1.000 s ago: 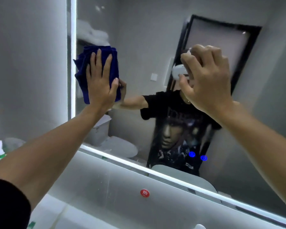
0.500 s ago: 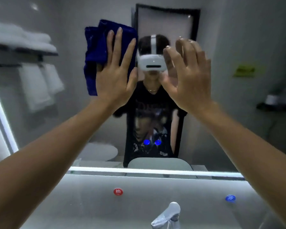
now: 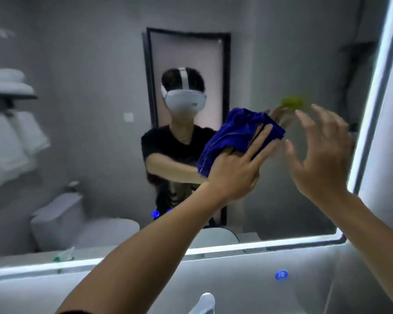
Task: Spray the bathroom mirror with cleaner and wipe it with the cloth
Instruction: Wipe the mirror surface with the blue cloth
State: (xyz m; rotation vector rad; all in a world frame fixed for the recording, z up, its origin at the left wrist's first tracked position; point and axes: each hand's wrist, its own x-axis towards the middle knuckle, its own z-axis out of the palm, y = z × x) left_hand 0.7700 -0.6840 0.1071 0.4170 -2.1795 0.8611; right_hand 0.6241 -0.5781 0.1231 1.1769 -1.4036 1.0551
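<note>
The large lit-edged mirror (image 3: pixel 89 143) fills most of the head view. A crumpled dark blue cloth (image 3: pixel 234 137) lies against the glass right of centre. My left hand (image 3: pixel 234 171) presses it flat to the mirror with straight, spread fingers. To the right of the cloth, my right hand (image 3: pixel 320 152) is held up near the glass, fingers spread and relaxed, holding nothing. Whether it touches the glass I cannot tell. No spray bottle in either hand.
The mirror's glowing right edge (image 3: pixel 377 109) and bottom edge (image 3: pixel 213 248) are close to my hands. A white tap (image 3: pixel 204 302) pokes up at the bottom, with a blue touch button (image 3: pixel 281 274) on the panel below the mirror. Reflected: towels, toilet, door.
My left hand has swept the cloth from the mirror's upper left, across the centre, to the right and lower. My right hand went from curled to spread and moved right too.
</note>
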